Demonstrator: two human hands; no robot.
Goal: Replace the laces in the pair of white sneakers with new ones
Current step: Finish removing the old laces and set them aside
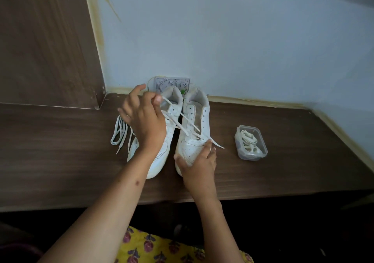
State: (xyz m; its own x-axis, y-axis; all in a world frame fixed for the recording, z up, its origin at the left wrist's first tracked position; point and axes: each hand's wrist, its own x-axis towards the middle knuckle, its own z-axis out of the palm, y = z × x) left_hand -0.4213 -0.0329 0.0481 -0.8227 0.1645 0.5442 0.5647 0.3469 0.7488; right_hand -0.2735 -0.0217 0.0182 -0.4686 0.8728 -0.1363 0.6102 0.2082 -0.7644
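White sneakers sit side by side on a brown wooden desk (60, 161), toes toward the viewer, heels near a pale blue wall. Left of the pair lies a loose lace (119, 131), looped and limp on the wood. Over the left sneaker (159, 161), the left hand (144, 121) pinches a lace end (172, 106) between thumb and fingertips, lifting it above the collar; that lace runs across to the right sneaker (194, 121). The right hand (199, 163) grips the right sneaker's toe, fingers curled around it. Right of the pair, well apart, a clear plastic box (251, 143) holds coiled white laces (249, 139).
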